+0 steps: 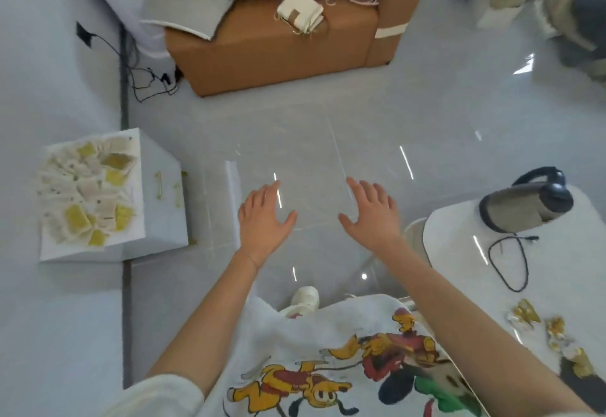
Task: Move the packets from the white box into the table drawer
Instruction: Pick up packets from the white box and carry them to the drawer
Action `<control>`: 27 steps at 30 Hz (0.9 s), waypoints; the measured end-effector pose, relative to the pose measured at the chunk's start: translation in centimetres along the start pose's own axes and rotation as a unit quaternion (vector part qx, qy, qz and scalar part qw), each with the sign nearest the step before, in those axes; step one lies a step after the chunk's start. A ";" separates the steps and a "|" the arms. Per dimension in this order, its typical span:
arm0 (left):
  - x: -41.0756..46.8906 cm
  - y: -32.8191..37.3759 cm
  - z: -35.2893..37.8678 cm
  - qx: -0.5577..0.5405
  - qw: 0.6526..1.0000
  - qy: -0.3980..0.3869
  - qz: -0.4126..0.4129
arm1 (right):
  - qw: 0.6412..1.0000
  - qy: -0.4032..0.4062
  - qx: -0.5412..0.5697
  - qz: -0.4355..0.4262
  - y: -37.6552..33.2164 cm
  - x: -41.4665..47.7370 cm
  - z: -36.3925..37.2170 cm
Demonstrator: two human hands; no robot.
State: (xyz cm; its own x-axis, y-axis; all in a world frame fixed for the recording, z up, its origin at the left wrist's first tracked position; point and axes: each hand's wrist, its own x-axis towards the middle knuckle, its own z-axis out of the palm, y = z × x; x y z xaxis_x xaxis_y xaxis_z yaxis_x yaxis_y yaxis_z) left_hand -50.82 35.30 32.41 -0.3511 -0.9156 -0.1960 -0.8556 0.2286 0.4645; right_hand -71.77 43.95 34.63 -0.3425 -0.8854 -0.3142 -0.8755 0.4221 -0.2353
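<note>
A white box stands on the floor at the left, filled with several cream and yellow packets. In front of me is a clear, see-through drawer or panel, hard to make out against the grey floor. My left hand and my right hand hover side by side over its near part, palms down, fingers spread, holding nothing. A few yellow packets lie on the white table at the right.
A white rounded table at the right carries a grey speaker-like device and a black cable. A brown cardboard box full of fabric stands ahead. Cables trail along the left wall.
</note>
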 end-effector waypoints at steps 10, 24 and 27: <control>5.2 -6.8 -5.0 -0.045 0.987 0.069 -0.137 | 0.988 -0.043 -0.049 -0.143 -10.9 12.9 -2.2; 11.2 -12.1 -10.8 -0.142 0.883 0.219 -0.390 | 0.906 -0.126 -0.123 -0.384 -25.6 28.7 -5.4; 11.5 -13.3 -11.5 -0.160 0.857 0.240 -0.428 | 0.889 -0.133 -0.132 -0.418 -28.5 30.6 -5.4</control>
State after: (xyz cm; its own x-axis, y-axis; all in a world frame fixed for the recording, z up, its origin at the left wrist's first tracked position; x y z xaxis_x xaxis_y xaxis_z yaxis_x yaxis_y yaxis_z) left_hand -39.08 17.95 33.97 0.6143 -0.7512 -0.2415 -0.5469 -0.6259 0.5561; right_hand -59.15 3.74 36.66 0.5272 -0.7760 -0.3463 -0.8478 -0.4525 -0.2766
